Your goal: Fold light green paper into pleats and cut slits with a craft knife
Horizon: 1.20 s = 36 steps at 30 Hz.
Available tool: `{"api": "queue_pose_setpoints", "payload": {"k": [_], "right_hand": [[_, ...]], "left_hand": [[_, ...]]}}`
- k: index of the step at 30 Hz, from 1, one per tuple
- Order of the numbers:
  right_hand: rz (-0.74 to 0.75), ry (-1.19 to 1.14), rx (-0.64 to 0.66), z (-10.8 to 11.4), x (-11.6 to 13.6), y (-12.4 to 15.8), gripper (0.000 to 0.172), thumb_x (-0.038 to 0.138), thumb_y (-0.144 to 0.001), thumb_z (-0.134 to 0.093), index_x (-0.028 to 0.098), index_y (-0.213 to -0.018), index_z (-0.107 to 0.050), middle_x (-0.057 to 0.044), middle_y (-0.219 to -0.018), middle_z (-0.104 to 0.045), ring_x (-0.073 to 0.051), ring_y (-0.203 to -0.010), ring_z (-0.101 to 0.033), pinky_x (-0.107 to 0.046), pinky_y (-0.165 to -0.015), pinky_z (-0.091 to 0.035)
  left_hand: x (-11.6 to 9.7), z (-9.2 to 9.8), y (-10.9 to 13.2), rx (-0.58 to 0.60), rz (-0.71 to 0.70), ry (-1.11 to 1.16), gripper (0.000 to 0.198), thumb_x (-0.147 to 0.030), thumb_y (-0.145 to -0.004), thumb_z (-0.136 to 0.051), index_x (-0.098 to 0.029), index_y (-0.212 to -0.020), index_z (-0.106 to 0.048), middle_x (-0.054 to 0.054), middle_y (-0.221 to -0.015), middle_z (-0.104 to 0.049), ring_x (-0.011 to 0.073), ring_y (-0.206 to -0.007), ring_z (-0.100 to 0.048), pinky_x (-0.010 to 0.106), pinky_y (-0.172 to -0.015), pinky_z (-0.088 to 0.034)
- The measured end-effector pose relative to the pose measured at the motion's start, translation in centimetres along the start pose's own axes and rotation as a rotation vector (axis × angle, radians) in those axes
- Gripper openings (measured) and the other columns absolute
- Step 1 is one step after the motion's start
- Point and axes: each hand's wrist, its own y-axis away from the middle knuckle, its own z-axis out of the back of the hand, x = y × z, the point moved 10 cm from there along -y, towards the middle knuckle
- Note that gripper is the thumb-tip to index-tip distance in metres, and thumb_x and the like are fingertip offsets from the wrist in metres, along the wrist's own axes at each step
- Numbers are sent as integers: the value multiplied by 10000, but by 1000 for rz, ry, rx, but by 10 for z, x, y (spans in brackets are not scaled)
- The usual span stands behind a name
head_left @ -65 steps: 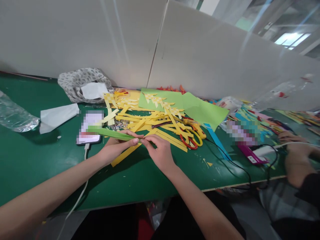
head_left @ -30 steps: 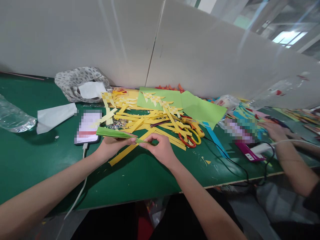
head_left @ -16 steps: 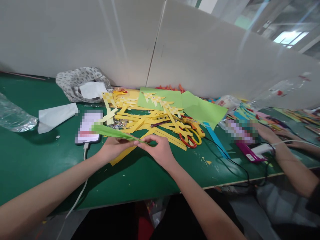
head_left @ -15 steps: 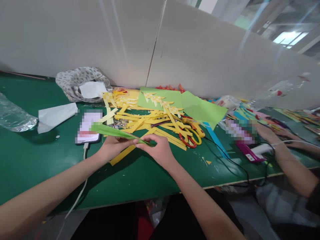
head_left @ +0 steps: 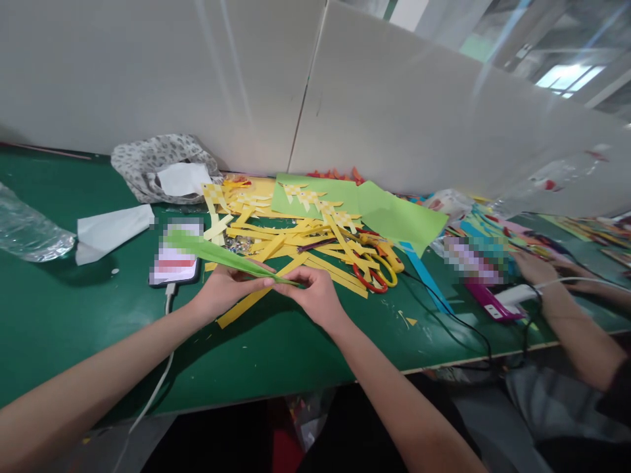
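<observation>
A long folded strip of green paper (head_left: pixel 207 249) slants up to the left above the green table (head_left: pixel 73 315). My left hand (head_left: pixel 224 292) is closed round its middle, thumb and fingers pinching it. My right hand (head_left: pixel 315 295) pinches the strip's pointed right end. Both hands hover just in front of a heap of yellow paper strips (head_left: pixel 290 240). One long yellow strip (head_left: pixel 241 305) lies on the table under my hands.
Red-and-yellow scissors (head_left: pixel 377 266) lie right of the heap, with green sheets (head_left: pixel 394 217) behind. A phone (head_left: pixel 175 263) on a white cable, white paper (head_left: pixel 111 226), a plastic bottle (head_left: pixel 27 230) and a patterned cloth (head_left: pixel 158 161) sit left. Another person's hand (head_left: pixel 537 269) works at the right among coloured papers.
The left end of the green strip has tilted higher and further left, over the phone. My hands stay pinched on it in nearly the same place. The other person's hands shifted.
</observation>
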Motion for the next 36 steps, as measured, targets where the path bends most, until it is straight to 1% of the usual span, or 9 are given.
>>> {"api": "queue_pose_setpoints", "payload": {"k": [3, 9, 14, 18, 21, 25, 27, 31, 36], "right_hand": [[5, -12, 14, -6, 1, 2, 180, 331, -640, -771, 188, -635, -663, -12, -652, -677, -164, -656, -640, -295, -647, -510], [-61, -14, 56, -7, -3, 2, 198, 373, -686, -736, 188, -738, -689, -26, -718, -700, -169, -684, -654, -295, -651, -516], [3, 7, 31, 2, 3, -1, 189, 372, -728, -706, 189, -681, -689, -19, -632, -685, -156, -599, -643, -283, -602, -514], [22, 104, 20, 18, 9, -6, 198, 370, -737, -702, 188, -665, -678, -16, -634, -685, -160, -616, -644, -279, -611, -502], [74, 273, 28, 24, 17, -6, 187, 360, -764, -684, 193, -680, -678, -25, -695, -701, -174, -681, -645, -289, -654, -489], [242, 525, 49, 8, 30, 3, 157, 356, -788, -682, 211, -841, -714, -37, -838, -719, -184, -768, -627, -296, -697, -449], [277, 602, 100, -3, 30, 6, 133, 332, -822, -656, 217, -840, -721, -28, -792, -715, -172, -733, -608, -290, -681, -421], [234, 689, 144, 2, 29, 1, 140, 280, -828, -656, 217, -719, -717, -8, -682, -689, -154, -674, -575, -282, -667, -386], [228, 780, 124, 14, 32, 1, 170, 327, -845, -629, 205, -757, -707, -24, -720, -688, -172, -723, -574, -300, -707, -384]], "left_hand": [[-2, 1, 1, -24, 2, -27, 193, -328, -612, -800, -195, -732, -730, 44, -797, -752, 233, -802, -698, 365, -811, -568], [-5, 19, 2, -180, -24, -22, 255, -313, -584, -821, -169, -773, -728, 65, -850, -754, 254, -846, -696, 376, -812, -567], [0, 20, -1, -175, -13, 38, 288, -320, -586, -830, -163, -806, -729, 67, -870, -751, 241, -875, -691, 363, -825, -567], [4, 25, -7, -167, 5, 179, 325, -343, -611, -820, -157, -860, -724, 58, -881, -751, 201, -819, -699, 316, -760, -590], [1, 33, -7, -219, -42, 220, 329, -313, -600, -831, -162, -869, -717, 38, -871, -753, 172, -766, -700, 282, -728, -597], [2, 26, -3, -203, -34, 107, 308, -311, -589, -832, -154, -825, -710, 41, -830, -753, 188, -730, -703, 304, -705, -602], [5, 19, -2, -168, -4, 11, 285, -317, -591, -826, -148, -791, -711, 54, -814, -754, 205, -754, -705, 316, -727, -597], [3, 15, -2, -155, 1, -35, 307, -298, -588, -819, -152, -834, -709, 73, -890, -752, 223, -840, -702, 335, -781, -587], [-9, 24, -1, -178, -78, -61, 210, -306, -639, -784, -153, -754, -697, 47, -734, -735, 187, -699, -692, 315, -694, -593]]}}
